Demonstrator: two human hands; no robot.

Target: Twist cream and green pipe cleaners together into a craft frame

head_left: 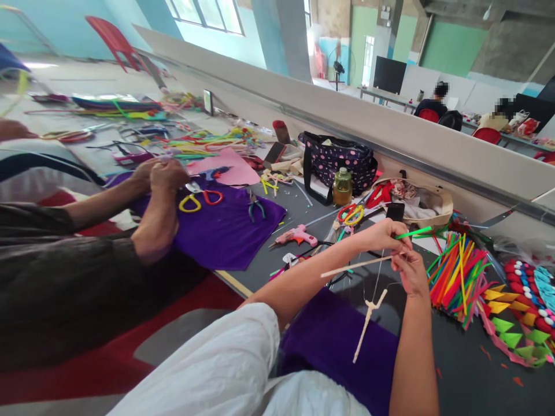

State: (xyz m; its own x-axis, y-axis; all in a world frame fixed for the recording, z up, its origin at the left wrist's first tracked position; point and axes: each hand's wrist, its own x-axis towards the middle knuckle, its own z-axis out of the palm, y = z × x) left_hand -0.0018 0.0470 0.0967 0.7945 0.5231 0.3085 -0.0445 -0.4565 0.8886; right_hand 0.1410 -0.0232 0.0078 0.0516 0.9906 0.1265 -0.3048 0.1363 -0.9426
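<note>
My left hand (pixel 384 236) is closed, with a slim bright green rod (pixel 415 232) sticking out past its fingers to the right. Just below it, my right hand (pixel 411 271) is closed in a pinch, fingertips almost meeting the left ones. From that pinch a long cream fuzzy stem (pixel 353 267), like a pipe cleaner, reaches left. A forked cream piece (pixel 368 323) dangles beneath on thin wire or thread, in front of purple cloth (pixel 342 329) at my lap. What lies between the fingertips is too small to make out.
A pink glue gun (pixel 299 236), scissors (pixel 352 215) and a glass bottle (pixel 342 188) stand beyond my left arm. Colourful stems (pixel 459 277) lie at right. A co-worker's hands (pixel 167 173) are at left, near pliers (pixel 256 207) on another purple cloth (pixel 225 231).
</note>
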